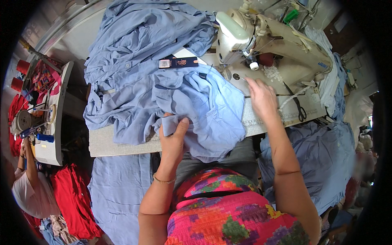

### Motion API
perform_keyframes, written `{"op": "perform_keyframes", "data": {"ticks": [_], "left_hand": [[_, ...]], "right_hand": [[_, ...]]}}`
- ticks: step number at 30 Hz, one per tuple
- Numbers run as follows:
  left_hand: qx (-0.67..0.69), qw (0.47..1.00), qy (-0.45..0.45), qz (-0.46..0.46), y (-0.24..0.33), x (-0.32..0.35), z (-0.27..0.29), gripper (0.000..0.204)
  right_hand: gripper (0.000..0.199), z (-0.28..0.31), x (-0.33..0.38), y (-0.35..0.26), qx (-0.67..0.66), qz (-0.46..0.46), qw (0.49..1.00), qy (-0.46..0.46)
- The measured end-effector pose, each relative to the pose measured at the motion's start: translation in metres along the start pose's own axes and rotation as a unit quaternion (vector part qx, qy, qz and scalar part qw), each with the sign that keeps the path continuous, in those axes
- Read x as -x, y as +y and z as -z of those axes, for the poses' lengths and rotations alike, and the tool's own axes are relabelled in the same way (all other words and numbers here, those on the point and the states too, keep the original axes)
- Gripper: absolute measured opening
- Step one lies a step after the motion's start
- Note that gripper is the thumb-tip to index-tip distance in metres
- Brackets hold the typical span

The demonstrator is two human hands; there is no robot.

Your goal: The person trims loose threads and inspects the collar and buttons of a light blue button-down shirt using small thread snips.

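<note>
My left hand (173,132) is closed on a folded edge of a light blue shirt (220,110), the thumb pressed on top of the cloth. The shirt lies bunched over the table's front edge, with a dark label inside its collar. My right hand (263,98) is over the sewing machine bed, just right of the shirt. Its fingertips are drawn together near the round dark plate; whatever they pinch is too small to make out. Right of them, small white buttons (272,74) lie in a loose pile. The sewing machine (281,41) stands behind the right hand.
Black scissors (301,110) lie on the table (122,149) at right. More blue shirts (143,28) are heaped behind, with a dark hang tag (178,62) on top. Blue garments hang at right. At far left, another person's arm (30,163) reaches another machine table.
</note>
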State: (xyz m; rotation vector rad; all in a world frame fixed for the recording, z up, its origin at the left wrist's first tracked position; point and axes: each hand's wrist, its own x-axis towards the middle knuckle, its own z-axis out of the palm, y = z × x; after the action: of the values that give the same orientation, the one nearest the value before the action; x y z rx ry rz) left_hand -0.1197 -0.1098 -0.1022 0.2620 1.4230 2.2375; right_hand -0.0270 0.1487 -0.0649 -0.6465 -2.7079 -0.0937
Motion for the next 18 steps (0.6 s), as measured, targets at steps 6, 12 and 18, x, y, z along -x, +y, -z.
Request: {"op": "perform_keyframes", "data": {"ticks": [6,12,18], "left_hand": [[-0.030,0.996,0.069,0.052,0.008,0.006,-0.009,0.026],[-0.366,0.913,-0.085,-0.158,0.035,0.019,-0.022,0.036],[-0.466,0.843,-0.162,-0.215,0.042,0.023,-0.027,0.044]], "right_hand": [[0.031,-0.001,0.010,0.009,-0.143,0.067,0.987,0.032],[0.066,0.020,0.058,-0.115,-0.638,0.032,0.750,-0.168],[0.038,-0.019,0.046,-0.123,-0.722,-0.214,0.643,-0.138]]}}
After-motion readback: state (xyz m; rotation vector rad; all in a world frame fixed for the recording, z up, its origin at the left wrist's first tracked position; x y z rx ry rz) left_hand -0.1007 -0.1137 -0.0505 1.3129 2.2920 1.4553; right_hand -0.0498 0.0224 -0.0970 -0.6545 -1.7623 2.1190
